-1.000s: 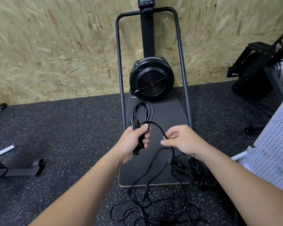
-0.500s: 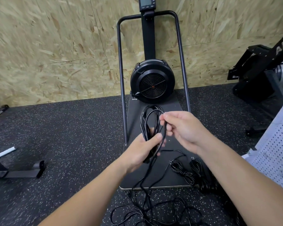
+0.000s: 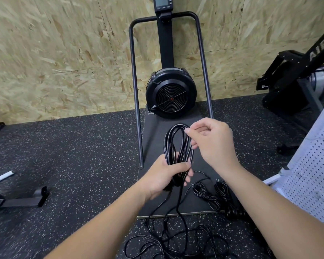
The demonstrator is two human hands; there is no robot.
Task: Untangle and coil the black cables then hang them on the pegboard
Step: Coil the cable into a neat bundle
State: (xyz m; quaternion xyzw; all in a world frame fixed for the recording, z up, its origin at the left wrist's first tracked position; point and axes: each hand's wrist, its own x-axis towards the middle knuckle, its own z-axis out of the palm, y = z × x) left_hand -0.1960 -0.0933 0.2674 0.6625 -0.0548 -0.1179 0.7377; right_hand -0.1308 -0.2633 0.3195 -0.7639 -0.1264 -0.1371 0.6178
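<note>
A black cable [image 3: 178,144] stands in upright loops, its loose tail tangled on the floor; a white pegboard [image 3: 314,165] stands right.

The floor [image 3: 73,156] is dark rubber speckled with pale flecks, and the black base plate [image 3: 153,193] of a fan machine lies flat on it at the middle. On the plate's near right corner lie two bundled black cables [image 3: 215,197], and just off its near edge a loose tangle of black cable [image 3: 176,242] sprawls on the rubber. Well to the plate's left rests a grey metal foot [image 3: 22,200]; to its right stands a white pegboard [image 3: 312,174].
</note>
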